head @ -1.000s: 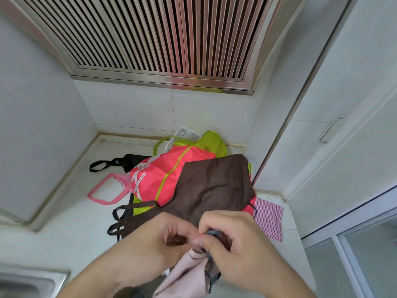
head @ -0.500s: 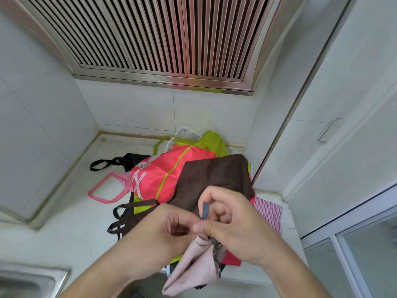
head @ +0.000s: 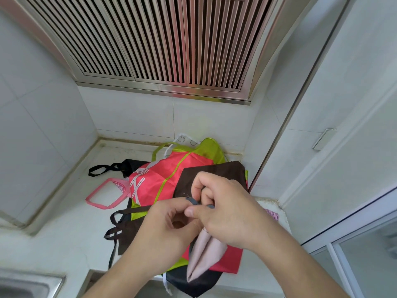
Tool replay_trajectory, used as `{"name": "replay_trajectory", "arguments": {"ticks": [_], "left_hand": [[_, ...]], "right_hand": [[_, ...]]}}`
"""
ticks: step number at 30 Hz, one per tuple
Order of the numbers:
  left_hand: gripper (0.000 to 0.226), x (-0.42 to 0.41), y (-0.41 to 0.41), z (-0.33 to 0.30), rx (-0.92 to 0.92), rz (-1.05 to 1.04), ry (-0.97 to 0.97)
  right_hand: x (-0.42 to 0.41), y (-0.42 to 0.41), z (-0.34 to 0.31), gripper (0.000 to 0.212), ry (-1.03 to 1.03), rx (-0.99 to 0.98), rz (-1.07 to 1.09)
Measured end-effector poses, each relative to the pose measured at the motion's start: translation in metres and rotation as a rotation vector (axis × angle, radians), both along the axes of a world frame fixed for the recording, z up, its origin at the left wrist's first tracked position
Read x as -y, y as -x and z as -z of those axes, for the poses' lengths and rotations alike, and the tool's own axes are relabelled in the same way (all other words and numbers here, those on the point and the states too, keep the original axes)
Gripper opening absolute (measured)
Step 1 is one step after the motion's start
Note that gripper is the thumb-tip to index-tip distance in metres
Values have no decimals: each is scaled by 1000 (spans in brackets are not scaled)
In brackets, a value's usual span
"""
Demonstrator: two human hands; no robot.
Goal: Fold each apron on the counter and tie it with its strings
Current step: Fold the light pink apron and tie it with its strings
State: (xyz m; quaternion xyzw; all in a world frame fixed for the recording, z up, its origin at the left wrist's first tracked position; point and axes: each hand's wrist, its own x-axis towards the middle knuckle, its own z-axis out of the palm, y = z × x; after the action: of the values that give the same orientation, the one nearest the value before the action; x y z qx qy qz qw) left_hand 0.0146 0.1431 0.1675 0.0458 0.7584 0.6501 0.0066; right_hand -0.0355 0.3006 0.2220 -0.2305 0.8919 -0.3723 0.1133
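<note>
Moved: I'm seeing both hands risen since earlier.
Hands: left hand (head: 171, 224) and right hand (head: 225, 209) pinching grey string (head: 194, 201).
Pink apron (head: 206, 252): hanging folded beneath them.
Around: brown apron (head: 214, 171), red apron (head: 163, 181) piled on counter (head: 71, 231); hands blocking the pile.

Matt pale pink cloth apron (head: 206, 254), glossy red apron (head: 163, 179), brushed metal vent grille (head: 163, 46), smooth white counter (head: 71, 231)

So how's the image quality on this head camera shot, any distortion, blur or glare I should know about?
Head view: strong wide-angle bowing, the range hood grille and cabinet edges curve; light is soft and even, faint shadows; slight motion softness on both hands, left hand and right hand, working the gray string; no harsh glare, only a mild sheen on the pink apron.
</note>
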Motion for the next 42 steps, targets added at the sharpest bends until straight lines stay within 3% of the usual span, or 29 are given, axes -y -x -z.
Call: {"name": "replay_trajectory", "arguments": {"ticks": [3, 9, 12, 17, 20, 22, 27, 36, 42], "left_hand": [[15, -1, 1, -2, 27, -1, -62], [22, 5, 2, 3, -40, -91, 160], [23, 1, 3, 2, -140, -185, 345], [30, -2, 6, -3, -161, -289, 416], [28, -3, 8, -10, -187, -324, 442], [28, -5, 8, -15, -196, -330, 443], [20, -6, 6, -23, -228, -313, 484], [29, 0, 14, -23, 3, -248, 296], [26, -2, 14, -22, 40, -174, 294]], "right_hand": [[-2, -3, -3, 19, -48, -10, 31], [-8, -19, -3, 24, -236, -102, 132], [-8, -22, -3, 20, -305, -213, 127], [-3, -30, 4, 12, -272, -579, 67], [-2, -34, 11, 19, -181, -660, 57], [-3, -33, 13, 19, -105, -627, 79], [-4, -28, 11, 16, 249, -302, 136], [-15, -24, 18, 11, 164, -255, 64], [-14, -30, 22, 15, 305, -8, 217]]}}
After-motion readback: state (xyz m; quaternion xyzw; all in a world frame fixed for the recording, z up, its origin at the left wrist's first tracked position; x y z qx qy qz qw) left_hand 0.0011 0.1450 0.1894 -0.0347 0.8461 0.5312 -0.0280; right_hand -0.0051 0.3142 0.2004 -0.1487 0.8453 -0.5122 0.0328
